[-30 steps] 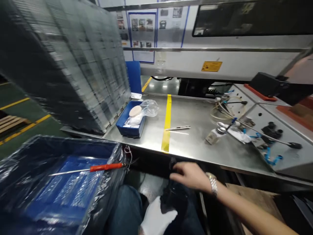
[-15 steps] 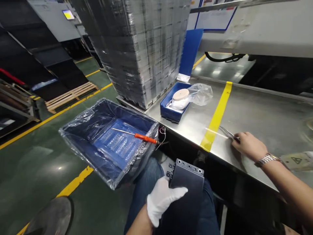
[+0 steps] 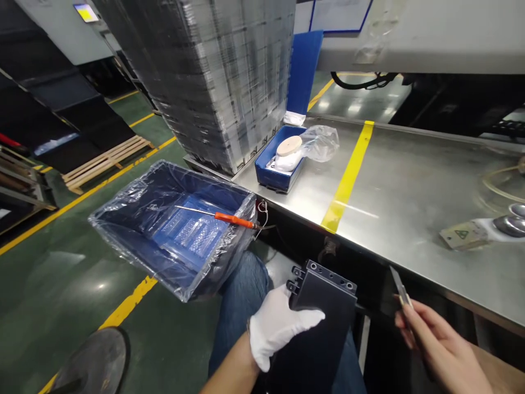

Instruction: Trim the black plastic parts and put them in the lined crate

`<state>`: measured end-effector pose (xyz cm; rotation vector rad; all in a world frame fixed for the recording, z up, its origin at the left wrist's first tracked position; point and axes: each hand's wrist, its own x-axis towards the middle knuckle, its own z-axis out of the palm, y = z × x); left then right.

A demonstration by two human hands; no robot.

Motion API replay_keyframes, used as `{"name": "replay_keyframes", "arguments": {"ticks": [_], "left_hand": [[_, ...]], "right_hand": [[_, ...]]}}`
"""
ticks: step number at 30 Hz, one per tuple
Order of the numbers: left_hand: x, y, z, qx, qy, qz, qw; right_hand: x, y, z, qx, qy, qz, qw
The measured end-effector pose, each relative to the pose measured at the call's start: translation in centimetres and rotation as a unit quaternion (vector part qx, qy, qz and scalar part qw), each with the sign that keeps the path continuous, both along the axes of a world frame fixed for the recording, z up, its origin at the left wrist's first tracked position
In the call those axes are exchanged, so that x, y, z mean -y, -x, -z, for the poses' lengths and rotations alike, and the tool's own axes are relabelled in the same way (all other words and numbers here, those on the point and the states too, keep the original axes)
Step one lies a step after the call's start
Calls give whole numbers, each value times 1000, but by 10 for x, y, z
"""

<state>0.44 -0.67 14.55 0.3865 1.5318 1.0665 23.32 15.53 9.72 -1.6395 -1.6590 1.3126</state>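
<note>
Your left hand (image 3: 283, 325), white-gloved, is gripping a black rectangular part (image 3: 324, 309) by its left edge; the thumb is pressing across the face, the other fingers mostly hiding. The part is lying over your jeans (image 3: 241, 290), its holed end pointing toward the metal table (image 3: 410, 180). Your bare right hand (image 3: 441, 342) is pinching a slim silver knife (image 3: 402, 288) between thumb and fingers, tip pointing up near the table's front edge, well apart from the part. To the left, an orange-handled screwdriver (image 3: 232, 219) is resting across the right rim of a plastic-lined blue crate (image 3: 139, 262). On the table, a small blue box (image 3: 273, 179) is sitting left of the yellow tape (image 3: 348, 178), holding a round beige disc (image 3: 289, 145).
</note>
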Motion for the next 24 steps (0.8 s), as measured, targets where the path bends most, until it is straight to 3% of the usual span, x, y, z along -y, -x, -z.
{"name": "replay_keyframes", "arguments": {"ticks": [3,5,8,10,14,17,20,24], "left_hand": [[-4,-5,-1,36,-29,-16,999],[-7,-7,2,138,-49,-77,986],[-9,-6,11,365,-1,-189,911],[-10,-4,16,419,47,-246,873],[-8,-2,18,341,91,-335,874],[-4,-6,12,305,103,-390,863],[0,-10,7,322,69,-414,848],[0,-14,4,331,53,-403,852]], "right_hand": [[24,-8,12,-32,48,29,998],[35,-10,14,-63,72,27,995],[43,-3,6,-104,74,4,992],[46,7,-4,-125,56,-15,990],[48,31,-23,-140,-111,-88,980],[53,45,-30,-174,-252,-166,937],[59,54,-30,-210,-309,-211,903],[67,61,-31,-224,-331,-243,884]]}}
